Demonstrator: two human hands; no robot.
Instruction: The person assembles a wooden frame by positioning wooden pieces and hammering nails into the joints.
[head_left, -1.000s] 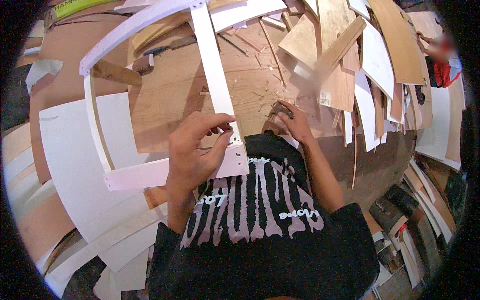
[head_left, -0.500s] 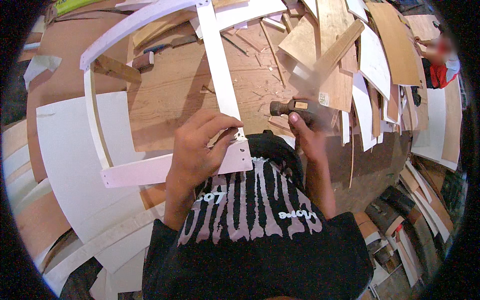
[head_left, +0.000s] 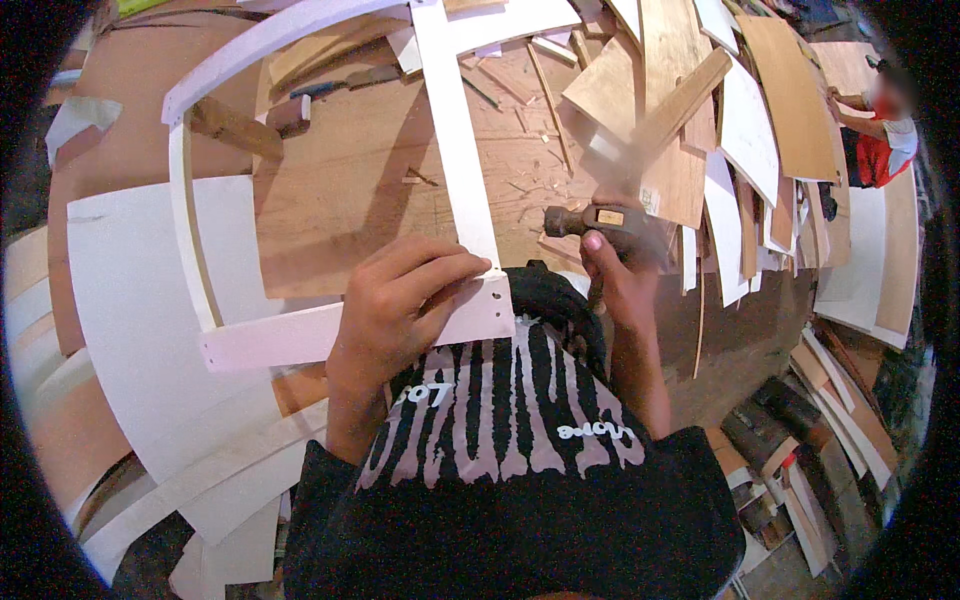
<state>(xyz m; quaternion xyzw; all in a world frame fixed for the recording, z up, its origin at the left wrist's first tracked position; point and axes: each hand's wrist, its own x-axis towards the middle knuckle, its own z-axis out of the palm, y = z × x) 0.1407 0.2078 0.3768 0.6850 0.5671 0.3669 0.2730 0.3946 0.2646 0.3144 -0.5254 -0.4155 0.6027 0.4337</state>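
A white-painted wooden frame (head_left: 452,130) stands in front of me, its near right corner close to my shirt. Fingers bent and pressed together, my left hand (head_left: 395,305) grips the near rail beside that corner. Its fingertips rest at the joint, where small dark holes show in the end of the rail; whether they also pinch something small is hidden. My right hand (head_left: 622,280) is closed around a hammer (head_left: 572,220), held just right of the corner and apart from it. The thumb lies along the hammer near its dark metal head.
Beneath the frame lies a brown wooden board (head_left: 330,210) strewn with chips and sticks. A mallet-like tool (head_left: 295,113) rests on it. Piled plywood and white panels (head_left: 750,135) crowd the right. A white sheet (head_left: 150,260) lies left. At far right is another person (head_left: 880,135).
The fingers of my left hand have come closer together and lower at the corner joint. The frame's near right corner has shifted slightly right and up. The hammer stays in my right hand.
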